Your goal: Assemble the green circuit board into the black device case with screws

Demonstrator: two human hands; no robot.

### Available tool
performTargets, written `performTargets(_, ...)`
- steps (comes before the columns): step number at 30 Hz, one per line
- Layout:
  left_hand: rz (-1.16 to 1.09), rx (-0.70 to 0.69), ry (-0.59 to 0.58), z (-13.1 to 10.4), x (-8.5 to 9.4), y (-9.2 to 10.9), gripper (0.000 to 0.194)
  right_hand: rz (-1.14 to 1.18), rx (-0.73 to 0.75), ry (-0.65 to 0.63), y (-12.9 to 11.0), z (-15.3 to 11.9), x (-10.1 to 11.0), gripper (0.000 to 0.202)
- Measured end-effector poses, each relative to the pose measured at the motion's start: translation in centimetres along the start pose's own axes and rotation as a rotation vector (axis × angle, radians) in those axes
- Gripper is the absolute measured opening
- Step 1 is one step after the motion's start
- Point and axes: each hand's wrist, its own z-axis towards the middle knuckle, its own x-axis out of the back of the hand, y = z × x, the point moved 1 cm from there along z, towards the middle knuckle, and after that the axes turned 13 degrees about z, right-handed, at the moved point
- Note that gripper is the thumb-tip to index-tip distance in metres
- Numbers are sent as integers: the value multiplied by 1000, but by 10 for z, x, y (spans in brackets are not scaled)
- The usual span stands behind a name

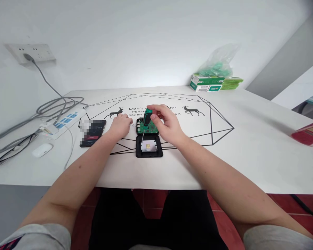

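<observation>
A small black case lies open at the middle of the table. Its far half holds a green circuit board (151, 130); its near half, the black cover (149, 154), carries a silver plate with a small yellowish square. My right hand (167, 121) is closed round the green and black handle of a screwdriver (147, 118), which stands over the board and hides part of it. My left hand (121, 125) rests just left of the case, its fingers bent; whether anything small is between the fingertips is hidden.
Left of my left hand lies a phone (97, 130). Farther left are a power strip (67, 121) with grey cables, a white earphone case (42, 150) and glasses (15, 150). Green and white boxes (207, 81) with a plastic bag stand back right; a red box (309, 133) is far right.
</observation>
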Motion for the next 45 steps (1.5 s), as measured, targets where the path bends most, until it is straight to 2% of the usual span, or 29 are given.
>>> performTargets(5, -3, 2, -6, 0, 0, 0, 39, 30, -30, -1, 1, 2, 1, 34)
performTargets(12, -17, -9, -10, 0, 1, 1, 37, 298, -177, -52, 3, 1, -1, 36)
performTargets(22, -2, -19, 1, 2, -5, -1, 37, 183, -122, 13, -1, -1, -4, 33)
performTargets(30, 18, -27, -21, 2, -2, -1, 39, 151, -58, -66, -8, -2, -3, 31)
performTargets(38, 23, -22, -11, 3, -6, -1, 38, 55, -36, 12, 2, -3, -5, 34)
performTargets(45, -2, -25, 8, 3, -7, -2, 37, 46, 42, -54, -4, -2, -3, 34)
